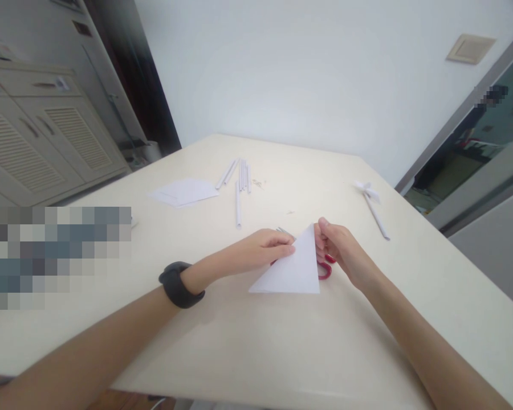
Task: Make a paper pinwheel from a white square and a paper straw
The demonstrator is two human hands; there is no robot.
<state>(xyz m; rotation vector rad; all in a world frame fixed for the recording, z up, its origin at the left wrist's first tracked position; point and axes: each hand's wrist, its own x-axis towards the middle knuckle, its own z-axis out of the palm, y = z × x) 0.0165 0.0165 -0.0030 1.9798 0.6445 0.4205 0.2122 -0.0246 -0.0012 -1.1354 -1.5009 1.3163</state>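
Note:
A white sheet of paper (297,272), folded into a triangle, is held up above the table. My left hand (270,249) pinches its slanted edge, thumb on the near face. At the top corner my right hand (336,245) is closed on the paper, with the thumb on top and the fingers curled. Partly hidden behind the paper lies a pair of scissors with red handles (325,270); a bit of their blades shows beyond my left hand.
Several rolled paper tubes (238,205) lie at the back, beside flat white sheets (186,192). A paper pinwheel on a paper stick (375,213) rests at the right. Small scraps (259,183) lie near the tubes. A wall (256,74) borders the far side of the table (256,353).

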